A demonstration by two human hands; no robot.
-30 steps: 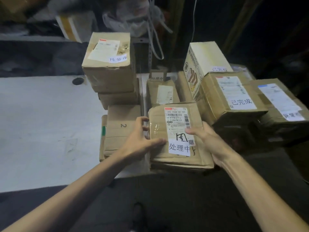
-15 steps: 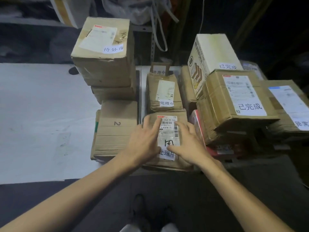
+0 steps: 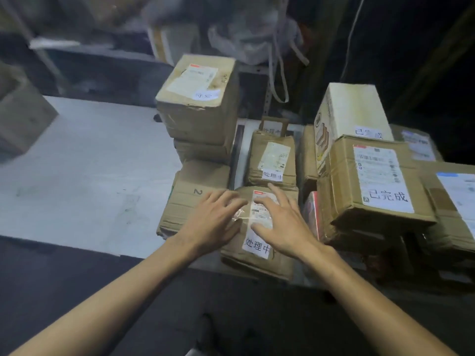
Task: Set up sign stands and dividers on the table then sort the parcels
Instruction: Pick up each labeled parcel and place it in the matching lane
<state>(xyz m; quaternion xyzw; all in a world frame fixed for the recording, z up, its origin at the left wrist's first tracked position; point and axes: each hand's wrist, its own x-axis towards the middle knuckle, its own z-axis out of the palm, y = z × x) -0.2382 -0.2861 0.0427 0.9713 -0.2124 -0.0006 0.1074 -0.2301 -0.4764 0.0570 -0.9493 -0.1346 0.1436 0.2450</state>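
Note:
A flat brown parcel (image 3: 257, 255) with a white label lies at the table's near edge in the middle row. My left hand (image 3: 213, 222) and my right hand (image 3: 280, 224) both rest flat on its top with fingers spread. Behind it lies a second brown parcel (image 3: 272, 160), and behind that stands a small cardboard sign stand (image 3: 273, 125). A white divider strip (image 3: 240, 152) runs along the left of this row. To the left, a flat box marked 2 (image 3: 198, 191) lies in front of a tall stack of boxes (image 3: 203, 101).
On the right, a labelled carton (image 3: 370, 181), a white box (image 3: 352, 109) and more cartons (image 3: 457, 201) are piled close together. The white table (image 3: 77, 160) stretches left, with a blurred box (image 3: 23, 119) at its far left. Bags hang behind.
The parcel went from held at its sides to lying flat in the middle row. Both hands now lie on its top and have slid slightly forward. The camera view shifted left.

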